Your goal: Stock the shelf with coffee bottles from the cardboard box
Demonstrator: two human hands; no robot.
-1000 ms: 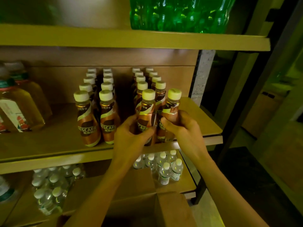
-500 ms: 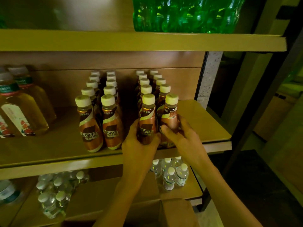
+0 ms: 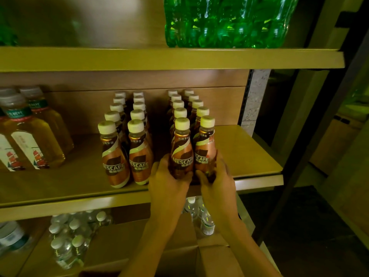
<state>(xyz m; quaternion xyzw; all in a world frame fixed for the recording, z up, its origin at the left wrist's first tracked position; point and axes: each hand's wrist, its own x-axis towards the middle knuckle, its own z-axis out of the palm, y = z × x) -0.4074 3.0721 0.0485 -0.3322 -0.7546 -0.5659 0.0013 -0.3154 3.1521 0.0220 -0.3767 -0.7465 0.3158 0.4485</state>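
Note:
Brown coffee bottles with cream caps stand in rows on the middle shelf (image 3: 249, 152). My left hand (image 3: 169, 182) wraps the base of one front coffee bottle (image 3: 181, 148). My right hand (image 3: 217, 176) grips the coffee bottle beside it (image 3: 205, 144). Both bottles stand upright at the front of the two right-hand rows. Two more rows (image 3: 123, 140) stand apart to the left. The open cardboard box (image 3: 179, 246) sits below my forearms; its inside is hidden.
Amber tea bottles (image 3: 34, 136) stand at the shelf's left. Green bottles in plastic wrap (image 3: 225, 21) fill the top shelf. Small water bottles (image 3: 69, 236) sit on the lower shelf. A dark post (image 3: 311, 136) and floor lie to the right.
Both hands have slid down to the bottles' bases, and the two bottles sit further back against their rows. The view has moved closer to the shelf.

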